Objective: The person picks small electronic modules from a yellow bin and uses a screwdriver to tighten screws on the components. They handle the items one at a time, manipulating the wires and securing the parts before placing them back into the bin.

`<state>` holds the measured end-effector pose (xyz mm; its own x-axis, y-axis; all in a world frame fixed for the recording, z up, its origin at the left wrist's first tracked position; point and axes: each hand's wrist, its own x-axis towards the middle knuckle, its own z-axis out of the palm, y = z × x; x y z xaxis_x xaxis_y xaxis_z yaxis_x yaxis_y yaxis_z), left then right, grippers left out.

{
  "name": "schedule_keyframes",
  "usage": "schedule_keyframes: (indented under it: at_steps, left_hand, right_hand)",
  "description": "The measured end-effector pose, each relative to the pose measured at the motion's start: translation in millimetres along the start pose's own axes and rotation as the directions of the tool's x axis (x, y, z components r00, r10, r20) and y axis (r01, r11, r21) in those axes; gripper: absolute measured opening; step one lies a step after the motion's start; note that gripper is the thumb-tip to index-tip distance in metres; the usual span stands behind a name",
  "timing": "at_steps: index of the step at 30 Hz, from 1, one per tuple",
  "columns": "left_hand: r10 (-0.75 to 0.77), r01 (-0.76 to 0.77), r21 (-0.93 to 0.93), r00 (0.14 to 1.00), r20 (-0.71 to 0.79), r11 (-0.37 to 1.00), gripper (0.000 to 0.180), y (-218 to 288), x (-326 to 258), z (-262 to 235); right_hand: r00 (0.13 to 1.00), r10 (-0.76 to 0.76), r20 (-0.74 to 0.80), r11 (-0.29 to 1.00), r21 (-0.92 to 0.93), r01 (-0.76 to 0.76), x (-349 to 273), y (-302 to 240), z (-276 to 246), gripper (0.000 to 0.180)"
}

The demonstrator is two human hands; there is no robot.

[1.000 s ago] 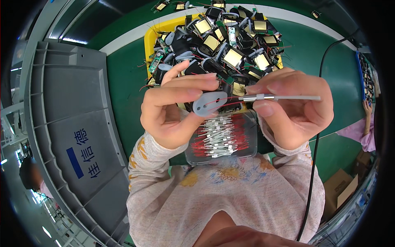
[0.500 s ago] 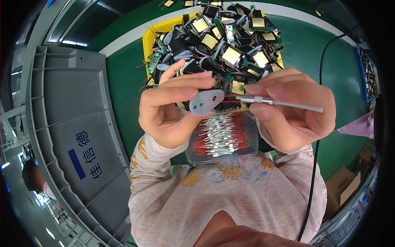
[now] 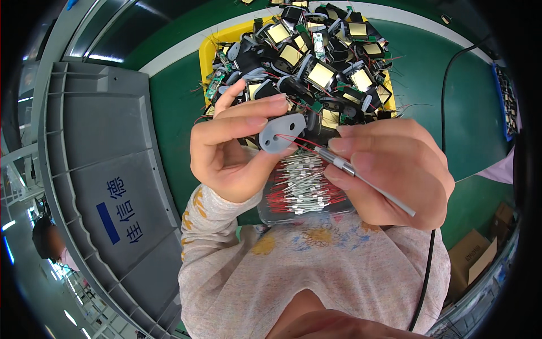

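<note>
My left hand (image 3: 231,141) pinches a small device between thumb and fingers. Its grey oval end cap (image 3: 276,134) has several holes and faces my right hand. Thin red wires (image 3: 297,139) run from a hole in the cap to a slim metal cylinder with a white band (image 3: 337,162). That cylinder, with a pale rod-like tail slanting down to the right, is pinched in my right hand (image 3: 395,169). Below the hands, a clear plastic box (image 3: 271,217) holds many white-and-red leaded parts (image 3: 305,183). The rest of the device is hidden behind my left fingers.
A yellow bin (image 3: 208,59) heaped with black devices with cream pads, green boards and loose wires stands beyond my hands. At left is a large grey plastic crate (image 3: 113,152). A black cable (image 3: 444,113) runs down the right; a blue tray (image 3: 499,85) lies far right.
My right hand has turned and lowered slightly, so the metal cylinder now slants down to the right rather than lying nearly level. The left hand still holds the capped device in nearly the same place.
</note>
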<state>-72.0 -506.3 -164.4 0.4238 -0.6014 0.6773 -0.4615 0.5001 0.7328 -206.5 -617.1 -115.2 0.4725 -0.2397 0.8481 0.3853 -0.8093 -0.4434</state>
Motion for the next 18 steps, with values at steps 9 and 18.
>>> schedule_keyframes:
  at_steps: [9, 18]
  left_hand:
    - [0.055, -0.054, 0.076, 0.998, -0.021, 0.996, 0.044, -2.9, -0.9, 0.7]
    - [0.072, -0.069, 0.125, 0.997, -0.018, 0.990, 0.043, -3.1, -0.9, 1.8]
  right_hand:
    - [0.993, -0.013, 0.117, 0.999, 0.048, 0.007, -0.7, 5.7, -11.7, 0.039]
    - [0.996, -0.021, 0.084, 0.999, 0.052, 0.016, -4.3, 9.3, -9.7, 0.037]
